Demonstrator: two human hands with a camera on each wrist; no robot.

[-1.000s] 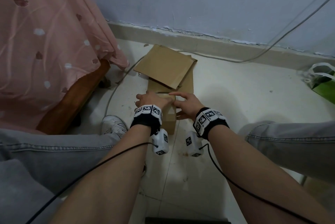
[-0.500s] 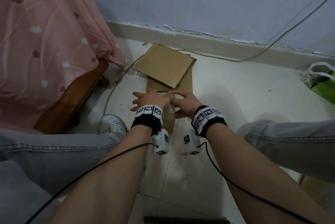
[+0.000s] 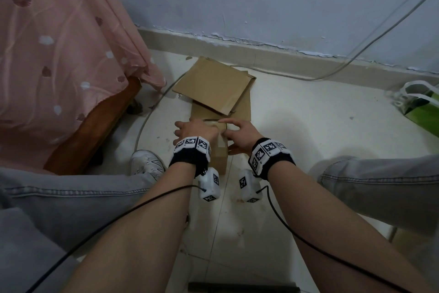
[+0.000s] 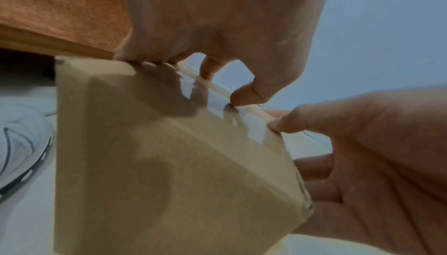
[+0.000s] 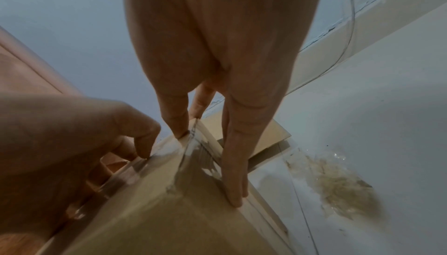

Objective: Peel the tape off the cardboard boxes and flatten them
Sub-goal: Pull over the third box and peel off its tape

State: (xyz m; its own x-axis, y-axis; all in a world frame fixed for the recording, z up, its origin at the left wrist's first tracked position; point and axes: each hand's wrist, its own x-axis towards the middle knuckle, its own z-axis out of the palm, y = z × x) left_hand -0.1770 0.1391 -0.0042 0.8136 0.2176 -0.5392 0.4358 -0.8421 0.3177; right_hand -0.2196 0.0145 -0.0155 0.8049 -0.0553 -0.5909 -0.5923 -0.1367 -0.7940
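Note:
A small brown cardboard box (image 3: 219, 159) stands on the pale floor between my knees. Clear tape (image 4: 212, 106) runs over its top and down a side (image 5: 193, 156). My left hand (image 3: 194, 130) sits on the box's top left with its fingers curled; the thumb tip (image 4: 244, 96) touches the tape. My right hand (image 3: 237, 136) holds the box's right side. One of its fingertips (image 5: 176, 131) is on the taped top edge, and other fingers (image 5: 234, 173) lie along the right edge. The box's far side is hidden.
Flattened cardboard pieces (image 3: 213, 86) lie just behind the box, near the wall. A pink cloth (image 3: 59, 55) over a wooden frame (image 3: 95, 126) stands at left, and a white shoe (image 3: 147, 164) is near my left knee. A cable (image 3: 332, 74) and a green bag (image 3: 422, 107) are at right.
Both hands have stayed on the box. Only the fingers have shifted slightly on its top, and the view has drifted a little.

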